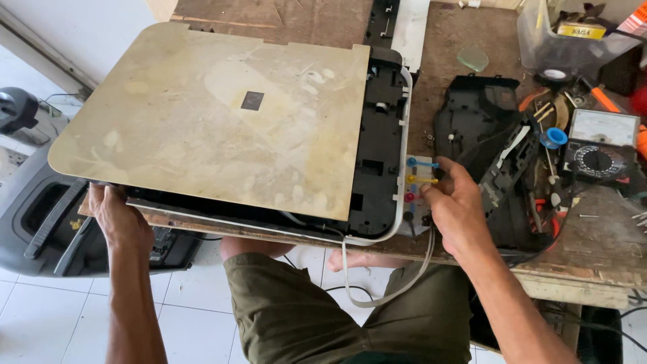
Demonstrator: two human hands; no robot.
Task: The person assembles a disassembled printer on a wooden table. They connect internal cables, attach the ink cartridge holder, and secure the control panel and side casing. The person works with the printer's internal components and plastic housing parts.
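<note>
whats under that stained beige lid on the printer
Beneath the stained beige lid, only the printer's black body shows along the right and front edges, with a white rim. The rest is covered. The left hand grips the front-left corner; the right hand touches coloured ink caps.

Analog multimeter [600, 152] at the bench's right; clear plastic tub [559, 40] behind it; blue tape roll [555, 137] nearby.

Tool clutter [573, 135] right, bare wood [296, 17] behind printer [222, 121]
</note>
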